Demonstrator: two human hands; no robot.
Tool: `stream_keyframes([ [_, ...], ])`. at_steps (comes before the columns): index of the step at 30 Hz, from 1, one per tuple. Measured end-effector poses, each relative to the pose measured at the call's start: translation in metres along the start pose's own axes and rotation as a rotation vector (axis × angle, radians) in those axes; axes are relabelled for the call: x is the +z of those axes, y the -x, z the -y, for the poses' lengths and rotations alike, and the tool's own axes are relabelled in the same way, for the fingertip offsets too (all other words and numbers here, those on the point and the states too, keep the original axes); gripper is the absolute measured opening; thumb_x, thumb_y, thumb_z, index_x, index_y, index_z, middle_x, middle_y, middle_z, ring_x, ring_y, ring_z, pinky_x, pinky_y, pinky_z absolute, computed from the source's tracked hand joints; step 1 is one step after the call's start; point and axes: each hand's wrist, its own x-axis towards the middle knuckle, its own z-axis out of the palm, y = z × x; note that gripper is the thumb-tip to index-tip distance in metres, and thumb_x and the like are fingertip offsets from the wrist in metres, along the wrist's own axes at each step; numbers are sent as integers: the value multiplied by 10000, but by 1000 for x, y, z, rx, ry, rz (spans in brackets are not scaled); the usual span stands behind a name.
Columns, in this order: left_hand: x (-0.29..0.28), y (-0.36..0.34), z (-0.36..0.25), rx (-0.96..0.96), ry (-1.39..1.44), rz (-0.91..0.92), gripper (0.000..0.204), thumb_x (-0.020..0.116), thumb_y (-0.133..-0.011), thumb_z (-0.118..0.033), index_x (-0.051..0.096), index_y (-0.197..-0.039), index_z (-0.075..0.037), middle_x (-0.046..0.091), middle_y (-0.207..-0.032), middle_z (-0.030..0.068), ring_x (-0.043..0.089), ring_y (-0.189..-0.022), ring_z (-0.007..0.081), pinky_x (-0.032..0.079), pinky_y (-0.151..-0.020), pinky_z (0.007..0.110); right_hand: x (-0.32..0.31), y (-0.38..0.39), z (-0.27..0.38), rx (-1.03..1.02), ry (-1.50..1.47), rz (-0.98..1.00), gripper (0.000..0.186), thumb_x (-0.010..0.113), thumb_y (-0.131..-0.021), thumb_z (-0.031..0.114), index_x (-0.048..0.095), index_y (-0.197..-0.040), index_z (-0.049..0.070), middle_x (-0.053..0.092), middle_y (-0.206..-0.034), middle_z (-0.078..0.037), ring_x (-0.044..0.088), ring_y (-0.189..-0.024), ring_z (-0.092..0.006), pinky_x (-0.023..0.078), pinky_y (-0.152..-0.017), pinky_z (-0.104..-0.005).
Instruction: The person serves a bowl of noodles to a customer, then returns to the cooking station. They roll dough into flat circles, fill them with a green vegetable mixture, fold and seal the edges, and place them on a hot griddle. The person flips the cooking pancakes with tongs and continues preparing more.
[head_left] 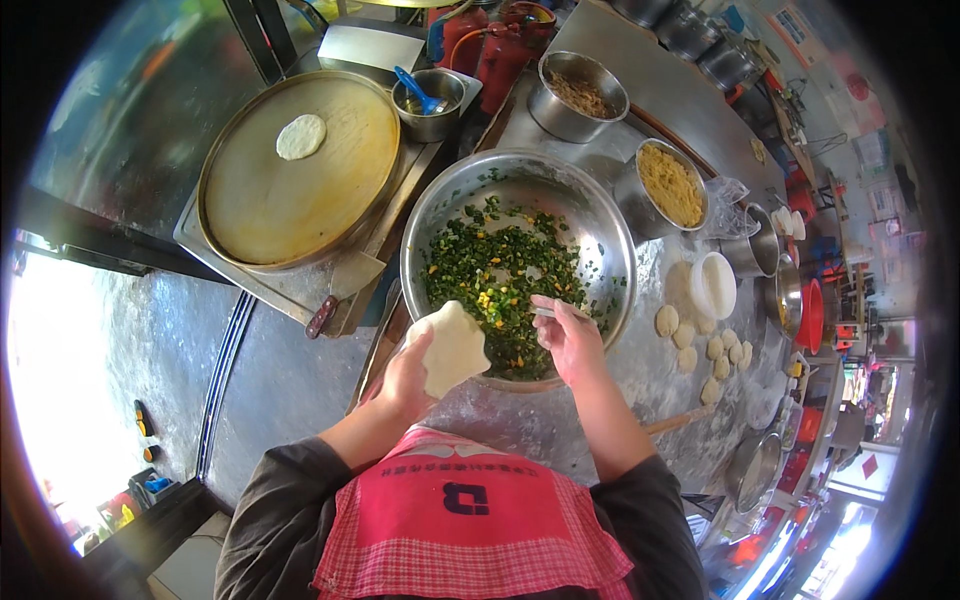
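My left hand [404, 378] holds a flat, soft round of dough [456, 352] over the near-left rim of a wide steel mixing bowl [618, 215]. Chopped green filling [500, 255] with yellow bits, like chopped greens and egg, covers much of the bowl's bottom. Over the bowl's near right side, my right hand [573, 345] is closed on a thin pale utensil [541, 311]. Only a short piece of it shows, so its kind is unclear. The dough's edge hangs close to the filling.
A round griddle [350, 180] at the left carries one flatbread [301, 137]. Beside it are a spatula [355, 275] and a steel pot [430, 125] with a blue brush [420, 90]. Filled steel pots [630, 205] stand beyond the bowl. Several dough balls [686, 335] and a rolling pin [678, 421] lie at right.
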Motion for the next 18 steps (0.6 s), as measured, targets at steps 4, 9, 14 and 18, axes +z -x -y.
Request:
stream_keyframes([
  [4, 30, -49, 24, -6, 90, 47, 455, 448, -1006, -350, 436, -1333, -34, 526, -1257, 153, 558, -1147, 336, 495, -946, 497, 15, 30, -12, -683, 649, 4, 296, 569, -951, 205, 633, -1173, 21, 632, -908, -99, 570, -725, -175, 458, -619, -301],
  [9, 37, -79, 28, -1, 93, -79, 499, 320, -1011, -442, 484, -1276, -53, 559, -1215, 186, 563, -1108, 367, 485, -951, 488, 24, 36, -8, -1037, 1334, 241, 387, 641, -850, 66, 575, -1227, 6, 582, -826, -127, 569, -719, -264, 480, -647, -351],
  [14, 56, -64, 18, 106, 76, 72, 465, 356, -1011, -384, 480, -1308, -48, 553, -1232, 155, 562, -1143, 323, 484, -976, 453, -20, 14, 10, -888, 1035, -79, 315, 600, -904, 127, 614, -1206, 36, 596, -771, -115, 576, -637, -247, 488, -621, -352],
  [18, 42, -42, -4, 114, 13, 154, 441, 400, -999, -371, 500, -1282, -49, 571, -1212, 147, 587, -1096, 304, 508, -942, 445, -42, -31, -2, -216, 1101, -168, 262, 568, -951, 238, 697, -991, 13, 656, -751, -99, 618, -642, -160, 494, -610, -317],
])
